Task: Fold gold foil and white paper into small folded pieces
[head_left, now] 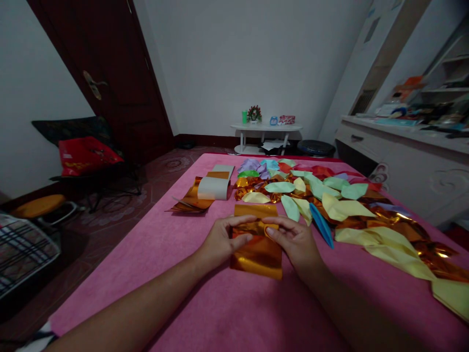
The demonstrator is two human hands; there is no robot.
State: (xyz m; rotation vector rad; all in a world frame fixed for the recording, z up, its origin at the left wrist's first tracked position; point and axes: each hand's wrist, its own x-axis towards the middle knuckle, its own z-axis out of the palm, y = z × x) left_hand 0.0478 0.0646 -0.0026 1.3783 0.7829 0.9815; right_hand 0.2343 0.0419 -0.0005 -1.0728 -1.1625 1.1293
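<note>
Foil point(256, 263), lying between and nearer than the fingers, is pinched by those of the left hand point(220, 239) and right hand point(300, 242), seemingly for steadiness, while folded papers point(348, 209) are placed rightward and beyond, presumably for elbow room.

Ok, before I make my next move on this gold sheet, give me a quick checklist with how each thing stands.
1. Left hand has a grip on the gold sheet: ok.
2. Right hand has a grip on it too: ok.
3. Sheet flat all over: not ok, its middle looks bent between the hands.
4. Bend even along its whole length: cannot tell, the hands cover part of it.
5. Loose sheets clear of the hands: ok, they lie beyond the left hand.
6. Blue piece apart from the gold sheet: ok, it lies to the right.
</note>
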